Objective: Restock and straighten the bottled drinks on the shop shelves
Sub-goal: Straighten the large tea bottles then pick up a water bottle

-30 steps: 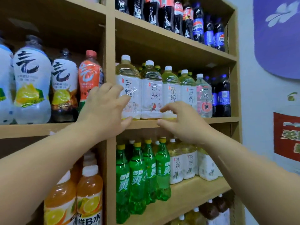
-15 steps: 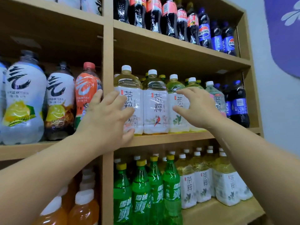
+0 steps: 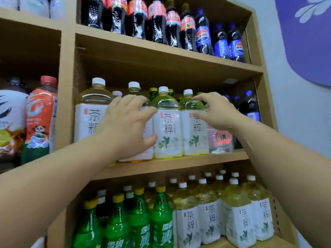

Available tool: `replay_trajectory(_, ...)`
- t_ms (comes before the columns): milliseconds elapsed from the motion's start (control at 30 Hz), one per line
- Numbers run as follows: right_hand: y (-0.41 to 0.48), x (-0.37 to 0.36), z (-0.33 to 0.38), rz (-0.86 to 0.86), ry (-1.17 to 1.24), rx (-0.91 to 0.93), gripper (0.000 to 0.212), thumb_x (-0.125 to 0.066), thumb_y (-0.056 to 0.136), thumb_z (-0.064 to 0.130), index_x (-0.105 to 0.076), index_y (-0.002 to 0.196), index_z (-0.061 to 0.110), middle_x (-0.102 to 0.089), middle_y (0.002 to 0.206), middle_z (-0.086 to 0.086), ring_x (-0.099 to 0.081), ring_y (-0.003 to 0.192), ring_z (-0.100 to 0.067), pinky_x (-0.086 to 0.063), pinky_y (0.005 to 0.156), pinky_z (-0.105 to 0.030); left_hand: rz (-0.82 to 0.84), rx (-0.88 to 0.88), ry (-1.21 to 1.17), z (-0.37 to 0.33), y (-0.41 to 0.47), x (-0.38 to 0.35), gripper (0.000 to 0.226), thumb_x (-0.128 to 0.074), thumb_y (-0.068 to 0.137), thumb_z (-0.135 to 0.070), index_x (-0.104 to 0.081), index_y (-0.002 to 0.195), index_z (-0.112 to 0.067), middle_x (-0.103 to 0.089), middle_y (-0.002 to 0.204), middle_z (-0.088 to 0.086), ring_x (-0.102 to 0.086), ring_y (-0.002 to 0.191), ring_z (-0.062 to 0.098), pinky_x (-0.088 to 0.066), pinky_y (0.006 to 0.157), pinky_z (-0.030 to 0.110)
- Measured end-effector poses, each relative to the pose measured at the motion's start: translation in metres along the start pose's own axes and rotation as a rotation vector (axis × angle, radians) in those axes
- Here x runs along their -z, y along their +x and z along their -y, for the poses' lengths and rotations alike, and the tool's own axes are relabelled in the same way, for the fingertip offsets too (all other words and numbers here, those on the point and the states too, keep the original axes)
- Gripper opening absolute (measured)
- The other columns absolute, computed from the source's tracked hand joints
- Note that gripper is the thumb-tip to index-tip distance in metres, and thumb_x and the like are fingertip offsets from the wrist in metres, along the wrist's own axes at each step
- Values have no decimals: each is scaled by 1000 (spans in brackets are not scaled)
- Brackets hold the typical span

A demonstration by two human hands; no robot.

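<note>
- On the middle shelf of the wooden shelf unit, straightening looks to be the step in hand: the front row of tea bottles stands upright, side by side, labels forward.
- The left hand cups the second bottle, fingers curled over its shoulder, thumb low against its side.
- The right hand is at the fourth bottle, fingers spread wide in a C about its shoulder (closed on it or only touching, I cannot tell).
- Next, I judge, a small twist or nudge to square both bottles with the shelf lip, gently, since neighbours stand tight.
- Around this: a pale wall with a purple sign at right; cola bottles on the board above, green soda bottles below.
</note>
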State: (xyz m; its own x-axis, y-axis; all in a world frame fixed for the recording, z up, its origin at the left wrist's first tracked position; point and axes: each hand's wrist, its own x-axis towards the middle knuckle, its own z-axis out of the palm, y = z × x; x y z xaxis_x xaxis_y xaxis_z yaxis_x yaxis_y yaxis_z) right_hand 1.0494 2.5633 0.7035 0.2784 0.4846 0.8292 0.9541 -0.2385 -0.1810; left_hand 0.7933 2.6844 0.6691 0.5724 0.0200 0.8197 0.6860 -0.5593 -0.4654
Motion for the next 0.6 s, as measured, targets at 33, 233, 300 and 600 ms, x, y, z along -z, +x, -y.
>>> replay_trajectory(33,2,3,-8,-3,-1,-7,56,-65,92,54,-50,144,40,-43,154,-1,-39,140,-32,-35,113,-58,-3,0,3,-7,7,0,75,-45,78,-71,-57,138,-27,-51,145,10,-45,134,33,-36,110,52)
replay_trajectory(233,8,-2,-58,26,214,-77,81,-62,74,68,-44,148,41,-44,152,-4,-51,134,-30,-44,108,-49,65,40,56,-44,46,-15,79,-42,89,-75,-24,157,-41,-9,169,6,-15,153,30,-9,123,57)
replay_trajectory(300,9,-12,-72,26,299,-103,80,-70,86,53,-34,155,33,-45,154,-5,-52,133,-27,-44,99,-36,78,71,81,-51,51,-24,79,-36,88,-78,-19,157,-43,-6,170,5,-14,153,30,-5,122,62)
replay_trajectory(600,0,-55,-106,-47,731,-118,92,-71,92,48,-12,162,38,-22,169,4,-29,151,-19,-32,105,-32,15,115,158,-56,45,-45,83,-22,88,-81,-11,160,-40,-4,171,7,-18,153,31,3,121,67)
